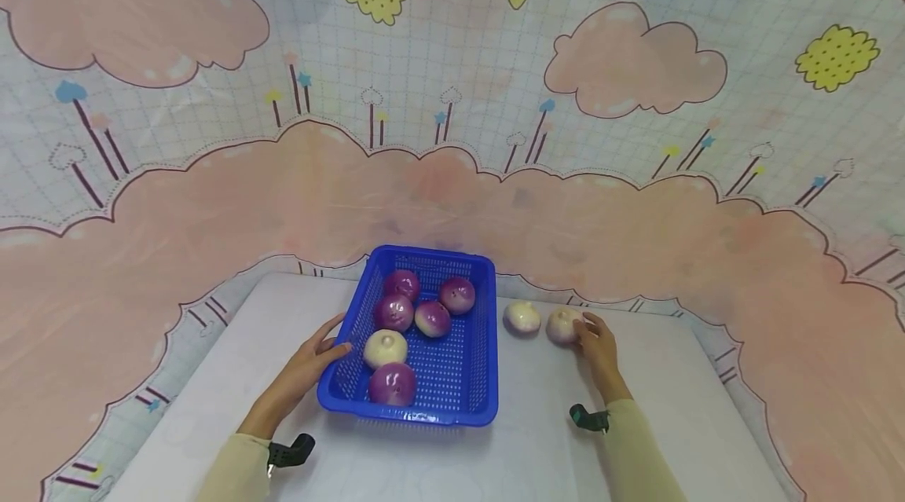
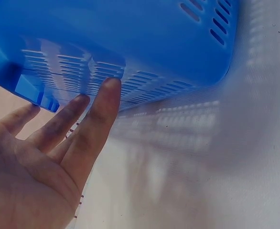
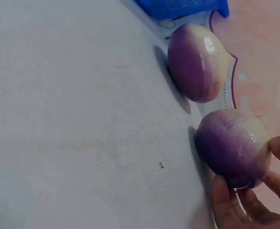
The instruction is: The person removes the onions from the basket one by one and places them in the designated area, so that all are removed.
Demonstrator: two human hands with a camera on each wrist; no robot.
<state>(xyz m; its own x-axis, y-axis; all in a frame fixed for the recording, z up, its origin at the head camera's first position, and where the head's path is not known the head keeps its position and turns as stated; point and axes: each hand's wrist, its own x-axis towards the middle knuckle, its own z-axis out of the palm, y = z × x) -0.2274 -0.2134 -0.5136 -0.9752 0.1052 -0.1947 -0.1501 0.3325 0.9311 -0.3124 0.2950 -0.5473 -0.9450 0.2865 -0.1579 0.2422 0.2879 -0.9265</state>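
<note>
My left hand [image 1: 311,360] holds the left rim of a blue plastic basket [image 1: 488,376], its thumb over the edge. In the left wrist view the fingers [image 2: 94,129] reach along the outer slotted wall. Inside lie several glossy turnips; most show a purple side, such as the front one [image 1: 392,384], while another [image 1: 385,349] turns its white nubbed end up. Right of the basket, my right hand [image 1: 599,345] pinches a purple-and-white turnip [image 3: 233,145] between thumb and fingers. Beside it, toward the basket, a similar turnip [image 3: 197,62] lies on the table.
The white table [image 1: 537,447] ends at the back against a cloth backdrop [image 1: 452,203] printed with clouds and stars. Dark wrist devices sit on both wrists, the left one [image 1: 291,451] near the basket's front corner and the right one [image 1: 588,418] over the table.
</note>
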